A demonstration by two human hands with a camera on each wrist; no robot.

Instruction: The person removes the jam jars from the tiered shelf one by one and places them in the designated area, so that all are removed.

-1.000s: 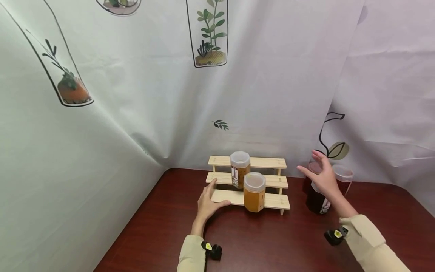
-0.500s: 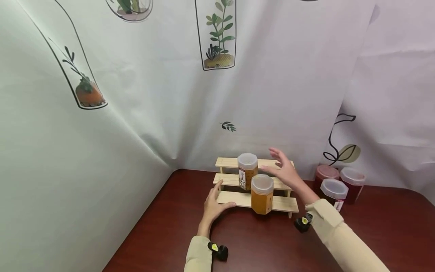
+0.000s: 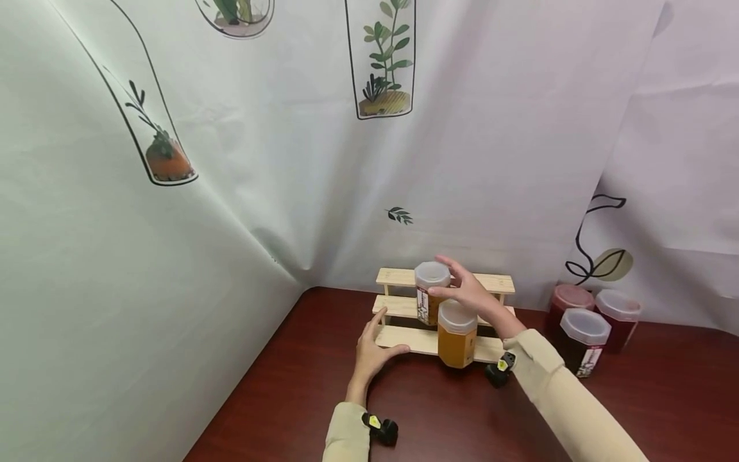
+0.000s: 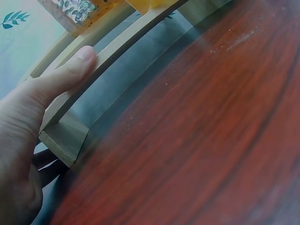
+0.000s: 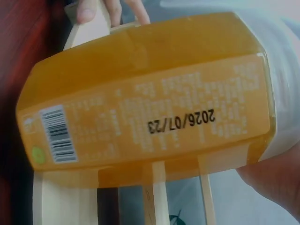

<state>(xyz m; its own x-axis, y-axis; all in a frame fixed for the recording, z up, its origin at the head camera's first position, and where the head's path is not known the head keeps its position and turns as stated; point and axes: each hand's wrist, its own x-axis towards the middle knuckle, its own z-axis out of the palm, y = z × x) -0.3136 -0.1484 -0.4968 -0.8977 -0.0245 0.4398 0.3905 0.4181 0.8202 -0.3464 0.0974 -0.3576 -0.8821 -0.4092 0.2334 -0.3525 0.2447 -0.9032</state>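
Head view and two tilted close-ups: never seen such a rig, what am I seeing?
No machine here: a person works bare-handed. The wide picture comes from a head-worn camera; the close-ups from the left wrist camera and right wrist camera. On the red table stands a stepped wooden stand bearing a front amber jar and a rear amber jar. Three darker jars stand to the right. The left hand holds the stand's left end. The right hand curves around the rear jar's lid; contact is unclear.
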